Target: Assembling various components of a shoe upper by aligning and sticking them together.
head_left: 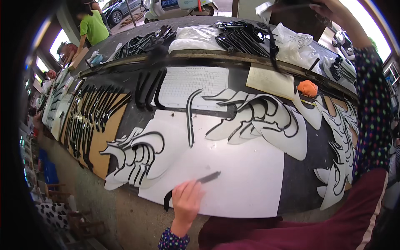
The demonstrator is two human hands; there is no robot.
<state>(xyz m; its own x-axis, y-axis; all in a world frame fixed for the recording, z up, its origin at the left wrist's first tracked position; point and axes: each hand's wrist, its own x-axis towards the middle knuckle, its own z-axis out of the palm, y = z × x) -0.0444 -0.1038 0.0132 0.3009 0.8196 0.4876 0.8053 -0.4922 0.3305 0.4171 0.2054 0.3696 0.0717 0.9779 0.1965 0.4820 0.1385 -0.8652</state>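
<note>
At the front edge of a white board [246, 179], my left hand [186, 202] is closed on a black strip [208, 177]. One end of the strip points up and right; a dark curved piece [167, 201] shows on the hand's other side, and whether they join is hidden. My right hand [331, 12] is raised at the top right, its fingers partly cut off and blurred, so its grip is unclear. Close by is a pale object [266, 9] with a narrow bar. A narrow dark strip [190, 118] with a light line lies on the board.
White curved pieces with black edging lie fanned at left [143, 154], centre [258, 118] and right [339, 137]. Black strips [96, 108] cover a brown board. Behind are paper sheets [196, 85], an orange lump [308, 88], a raised ledge [191, 55] and black strip bundles [243, 39].
</note>
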